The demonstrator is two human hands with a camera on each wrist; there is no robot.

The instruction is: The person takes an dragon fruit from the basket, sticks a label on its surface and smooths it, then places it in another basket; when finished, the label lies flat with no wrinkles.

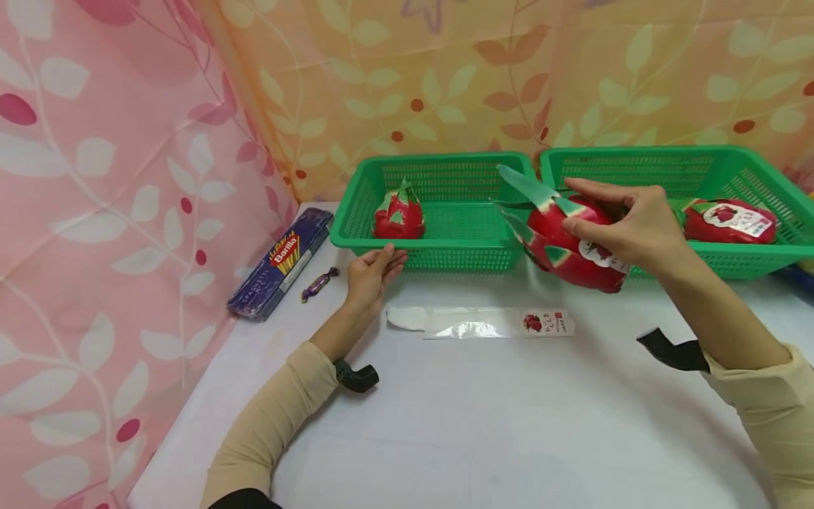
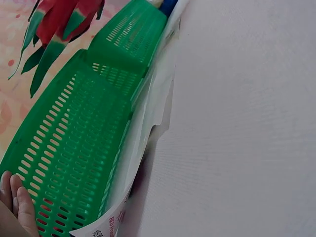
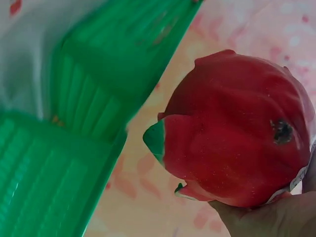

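My right hand [image 1: 636,219] grips a red dragon fruit [image 1: 566,247] with green-tipped scales and a white label, raised above the table where two green baskets meet. The right wrist view shows the round, dark-spotted end of that dragon fruit [image 3: 237,128]. My left hand [image 1: 372,276] touches the front rim of the left basket [image 1: 445,244], fingers against its outer wall. Inside that basket, toward the left, sits another dragon fruit [image 1: 399,215]. A labelled dragon fruit [image 1: 731,220] lies in the right basket [image 1: 718,251].
A blue Barilla spaghetti pack [image 1: 280,265] and a small purple wrapped candy [image 1: 319,284] lie left of the baskets. In front is a flat, clear plastic sleeve [image 1: 480,322] with a dragon fruit print. A patterned cloth [image 1: 445,85] hangs behind.
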